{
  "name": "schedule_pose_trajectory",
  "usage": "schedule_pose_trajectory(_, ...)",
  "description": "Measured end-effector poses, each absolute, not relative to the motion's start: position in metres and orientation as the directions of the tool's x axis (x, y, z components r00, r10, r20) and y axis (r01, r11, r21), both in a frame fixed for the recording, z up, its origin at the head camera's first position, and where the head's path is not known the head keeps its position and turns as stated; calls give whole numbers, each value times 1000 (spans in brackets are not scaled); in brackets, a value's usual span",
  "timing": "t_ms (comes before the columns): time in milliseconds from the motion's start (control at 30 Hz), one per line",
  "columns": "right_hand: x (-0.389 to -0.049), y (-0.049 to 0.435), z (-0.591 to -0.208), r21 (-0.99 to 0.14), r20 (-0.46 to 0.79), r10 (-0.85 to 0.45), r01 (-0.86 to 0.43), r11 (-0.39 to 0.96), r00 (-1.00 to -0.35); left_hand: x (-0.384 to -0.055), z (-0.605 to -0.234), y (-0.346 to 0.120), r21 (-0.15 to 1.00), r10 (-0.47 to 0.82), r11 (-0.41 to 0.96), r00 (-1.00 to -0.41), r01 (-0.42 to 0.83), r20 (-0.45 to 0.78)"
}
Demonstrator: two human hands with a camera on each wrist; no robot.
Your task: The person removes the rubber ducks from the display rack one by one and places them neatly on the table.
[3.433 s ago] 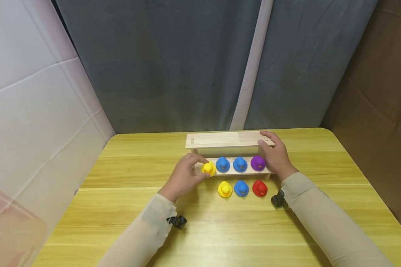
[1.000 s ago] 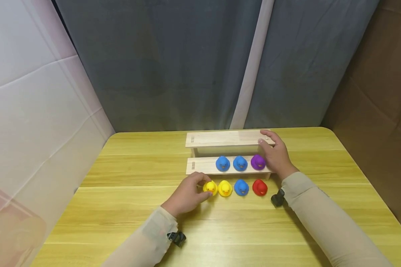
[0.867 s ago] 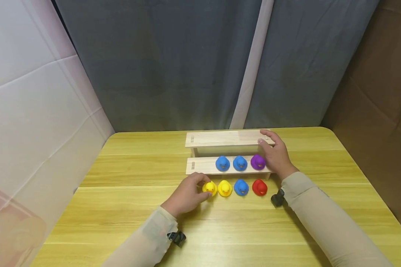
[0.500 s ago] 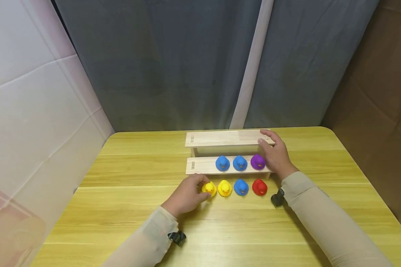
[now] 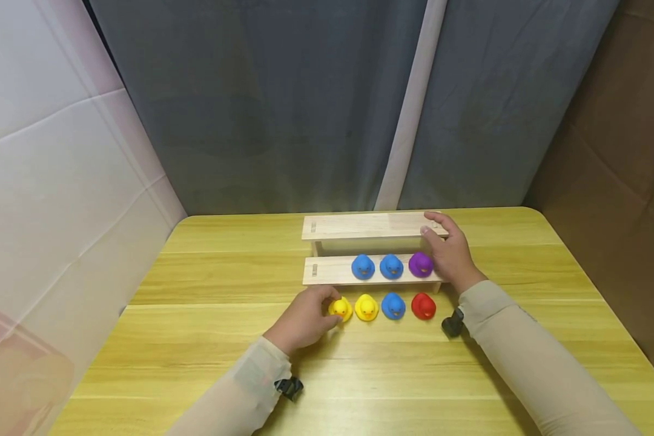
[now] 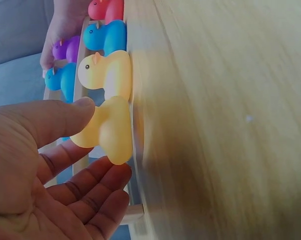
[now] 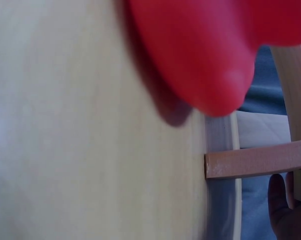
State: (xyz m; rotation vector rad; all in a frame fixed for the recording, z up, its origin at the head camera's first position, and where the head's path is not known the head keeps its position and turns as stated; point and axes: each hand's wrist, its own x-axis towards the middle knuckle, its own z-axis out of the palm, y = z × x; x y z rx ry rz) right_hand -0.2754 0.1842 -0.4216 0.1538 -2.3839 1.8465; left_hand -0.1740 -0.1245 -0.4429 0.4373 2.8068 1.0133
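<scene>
My left hand (image 5: 305,318) pinches a yellow rubber duck (image 6: 115,131) between thumb and fingers, at the left end of a row on the table. Beside it in that row come another yellow duck (image 5: 367,308), a blue duck (image 5: 394,306) and a red duck (image 5: 424,306). Behind them stands a two-step wooden shelf (image 5: 327,270). On its lower step sit two blue ducks, the left one (image 5: 363,267) and the right one (image 5: 392,266), and a purple duck (image 5: 421,264). My right hand (image 5: 453,251) grips the right end of the upper step.
The wood-grain table (image 5: 207,339) reaches back to a grey curtain (image 5: 272,121). A white sheet (image 5: 65,139) hangs at the left and a brown one (image 5: 621,151) at the right. In the right wrist view, a shelf leg (image 7: 255,160) stands close to the red duck.
My left hand has brought its yellow duck from the lower step's left end down to the table row, then slightly left, widening the gap beside it. The right hand has stayed in place.
</scene>
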Motion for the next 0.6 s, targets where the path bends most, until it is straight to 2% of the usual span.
schedule_pose_trajectory(300, -300, 194, -454, -953, 192, 8, -184, 240, -981, -174, -443, -123, 631, 304, 743, -952, 222, -23)
schedule_pose_trajectory(600, -292, 190, -443, -958, 186, 6, -180, 224, -983, -173, -443, -124, 606, 304, 762, -953, 227, -24)
